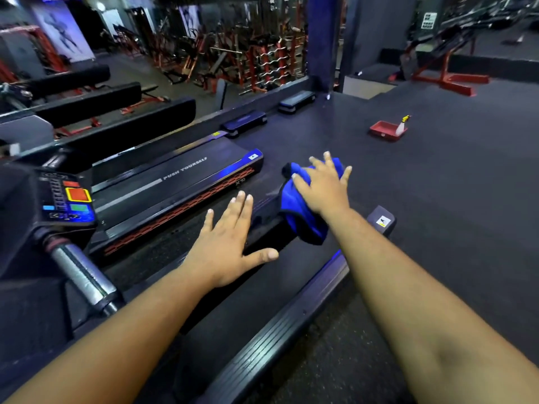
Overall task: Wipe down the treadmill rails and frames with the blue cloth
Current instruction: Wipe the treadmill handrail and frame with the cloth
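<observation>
Here the right hand [322, 186] presses flat, fingers spread, on the cloth [303, 211] at one o'clock; the left hand [230, 246] hovers open. Loosely pinned, the cloth could slide off the rail [280, 339].

1. Open dark gym floor [437, 199] stretches to the right of the treadmill; only a red tray [386, 130] with a spray bottle [402, 125] stands there, well apart.
2. On the left, the console [62, 199] and a chrome handlebar [81, 275] block passage.
3. A neighbouring treadmill [175, 182] lies just beyond, a narrow floor strip between.
</observation>
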`<move>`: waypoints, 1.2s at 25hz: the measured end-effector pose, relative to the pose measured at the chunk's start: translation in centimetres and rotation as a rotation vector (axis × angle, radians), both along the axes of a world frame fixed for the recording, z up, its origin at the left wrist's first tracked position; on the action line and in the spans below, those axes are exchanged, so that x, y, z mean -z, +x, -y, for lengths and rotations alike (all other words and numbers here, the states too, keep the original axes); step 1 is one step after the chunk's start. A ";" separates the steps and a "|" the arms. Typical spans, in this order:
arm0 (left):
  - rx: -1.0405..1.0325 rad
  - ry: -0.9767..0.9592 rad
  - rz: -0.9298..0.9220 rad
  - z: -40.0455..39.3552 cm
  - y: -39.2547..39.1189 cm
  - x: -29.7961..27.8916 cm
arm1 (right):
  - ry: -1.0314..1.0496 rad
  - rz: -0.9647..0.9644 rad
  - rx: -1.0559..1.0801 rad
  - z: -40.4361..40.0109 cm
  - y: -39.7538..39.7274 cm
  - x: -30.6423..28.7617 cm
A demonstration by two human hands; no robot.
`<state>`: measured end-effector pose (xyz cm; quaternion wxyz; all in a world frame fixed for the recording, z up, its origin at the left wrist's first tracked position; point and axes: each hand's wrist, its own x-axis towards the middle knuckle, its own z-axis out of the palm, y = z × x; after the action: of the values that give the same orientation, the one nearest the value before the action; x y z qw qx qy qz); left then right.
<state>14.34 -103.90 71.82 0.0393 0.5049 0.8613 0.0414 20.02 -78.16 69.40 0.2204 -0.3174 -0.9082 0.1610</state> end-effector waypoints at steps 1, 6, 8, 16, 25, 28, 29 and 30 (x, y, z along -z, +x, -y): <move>-0.002 -0.040 -0.041 1.3 0.0 0.2 | -0.057 0.017 0.082 0.1 -0.7 -0.6; -0.021 -0.062 -0.086 6.4 -0.4 0.9 | 0.015 -0.124 -0.213 13.9 1.1 2.4; 0.015 -0.057 -0.080 6.8 -0.4 0.9 | 0.100 -0.120 -0.326 11.8 1.8 2.4; 0.028 -0.008 0.024 6.4 -0.7 0.7 | -0.286 -0.464 -0.051 19.5 0.7 5.2; 0.012 -0.047 0.003 6.0 -0.6 0.6 | -0.986 -0.972 0.325 13.5 -0.8 6.0; 0.012 -0.055 -0.012 5.9 -0.8 0.7 | -0.878 -0.945 0.197 21.1 -1.2 7.0; 0.016 -0.056 -0.021 5.9 -0.8 0.7 | -0.894 -0.920 0.258 19.0 -1.7 7.5; 0.021 -0.060 -0.031 5.9 -0.7 0.7 | -0.925 -0.894 0.347 15.2 -2.3 7.6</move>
<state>13.61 -109.85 71.10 0.0417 0.5132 0.8572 0.0071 17.75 -93.31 61.83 0.4394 -0.4234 -0.5026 0.6123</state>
